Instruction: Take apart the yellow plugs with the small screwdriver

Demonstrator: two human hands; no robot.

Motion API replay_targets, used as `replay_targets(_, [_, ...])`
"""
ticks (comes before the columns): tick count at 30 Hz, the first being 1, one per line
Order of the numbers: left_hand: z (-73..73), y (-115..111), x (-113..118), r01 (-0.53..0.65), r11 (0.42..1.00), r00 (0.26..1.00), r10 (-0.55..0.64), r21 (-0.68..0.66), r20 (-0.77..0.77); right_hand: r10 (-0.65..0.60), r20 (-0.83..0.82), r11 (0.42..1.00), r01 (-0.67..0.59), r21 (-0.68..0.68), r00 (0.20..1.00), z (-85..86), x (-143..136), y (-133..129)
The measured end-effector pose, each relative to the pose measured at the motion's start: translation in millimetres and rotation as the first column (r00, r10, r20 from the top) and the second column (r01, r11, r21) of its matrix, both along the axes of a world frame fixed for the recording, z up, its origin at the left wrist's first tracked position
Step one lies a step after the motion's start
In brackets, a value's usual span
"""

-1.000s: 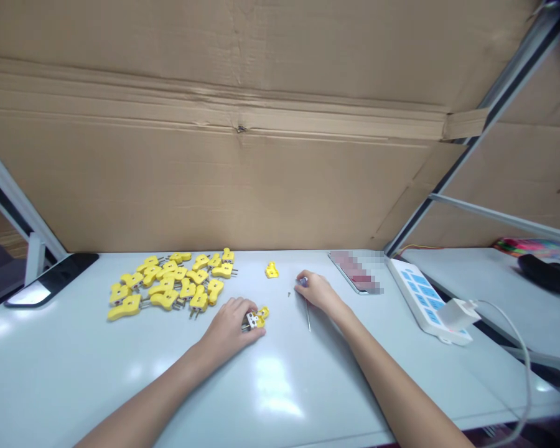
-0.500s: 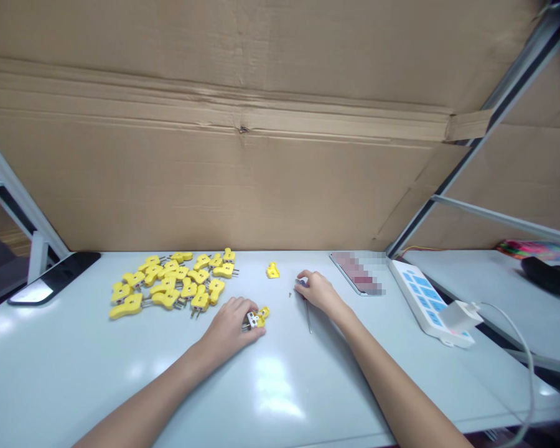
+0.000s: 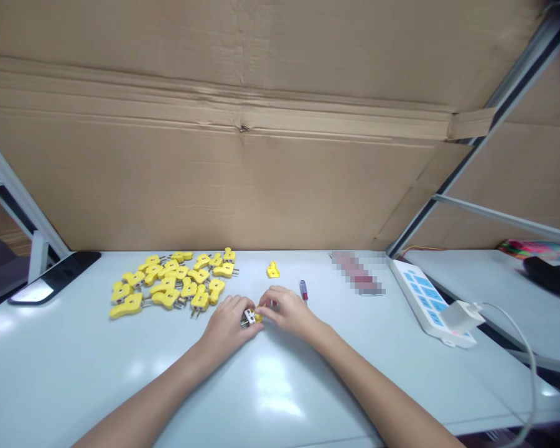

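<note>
My left hand (image 3: 228,320) is closed around an opened yellow plug (image 3: 249,317), whose white inner block and metal prongs show between thumb and fingers. From the right, my right hand (image 3: 284,309) reaches in with thumb and forefinger pinched at the plug's yellow end; its other fingers are curled. Just beyond that hand, a small screwdriver (image 3: 303,290) with a clear and red handle lies on the table, its shaft mostly hidden. A loose yellow plug cover (image 3: 273,270) lies farther back.
A heap of yellow plugs (image 3: 168,283) spreads over the white table (image 3: 205,398) at the left. A dark-screened device (image 3: 53,280) is at the far left. To the right are a blurred-out phone (image 3: 359,274) and a power strip (image 3: 424,298) with a white charger (image 3: 461,316). Cardboard (image 3: 261,193) walls the back.
My right hand has let go of the screwdriver and moved left to the plug. The screwdriver now lies on the table. My left hand stays nearly in place, still holding the plug.
</note>
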State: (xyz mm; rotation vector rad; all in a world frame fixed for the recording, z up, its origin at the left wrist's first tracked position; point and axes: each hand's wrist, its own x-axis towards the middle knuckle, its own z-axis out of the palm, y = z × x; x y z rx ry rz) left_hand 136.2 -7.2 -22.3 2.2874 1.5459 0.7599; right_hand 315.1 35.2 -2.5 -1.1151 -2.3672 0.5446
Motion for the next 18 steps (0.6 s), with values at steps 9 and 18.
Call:
replay_targets(9, [-0.8,0.5,-1.2,0.012,1.000,1.000,-0.012,-0.001,0.011,-0.070,0.039,0.997,0.070,-0.017,0.997,-5.4,-2.6,-0.1])
replay_targets(18, [1.7,0.2,-0.2,0.003,1.000,1.000,-0.003,-0.016,0.006,0.015,0.072,1.000,-0.016,0.009,0.997,-4.2,0.1,-0.6])
